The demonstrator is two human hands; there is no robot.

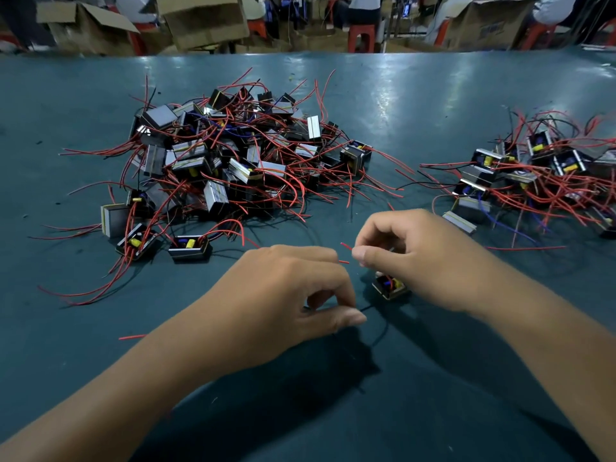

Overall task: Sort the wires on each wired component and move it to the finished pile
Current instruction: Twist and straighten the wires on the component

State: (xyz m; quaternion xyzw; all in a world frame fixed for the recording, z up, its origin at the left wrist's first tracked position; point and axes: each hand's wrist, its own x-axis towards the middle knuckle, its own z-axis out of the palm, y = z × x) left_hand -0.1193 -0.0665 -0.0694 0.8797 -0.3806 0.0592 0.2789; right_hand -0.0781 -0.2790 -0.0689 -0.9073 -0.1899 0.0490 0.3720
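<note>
- I see one wired component [390,287] lying on the bench [416,105] towards its near edge, between my two hands and partly under the right one.
- My right hand [413,258] has its fingers curled, pinching a red wire [346,246] between thumb and forefinger just above the component.
- My left hand [286,295] has its fingers curled too, thumb and forefinger pinching a black wire [373,328] that trails across the bench towards the near edge.
- A large unsorted heap [233,155] of components with tangled red wires sits towards the far left of the bench.
- A smaller pile [533,181] lies against the right edge, well apart from the heap.
- Cardboard boxes [203,18] stand beyond the far edge.
</note>
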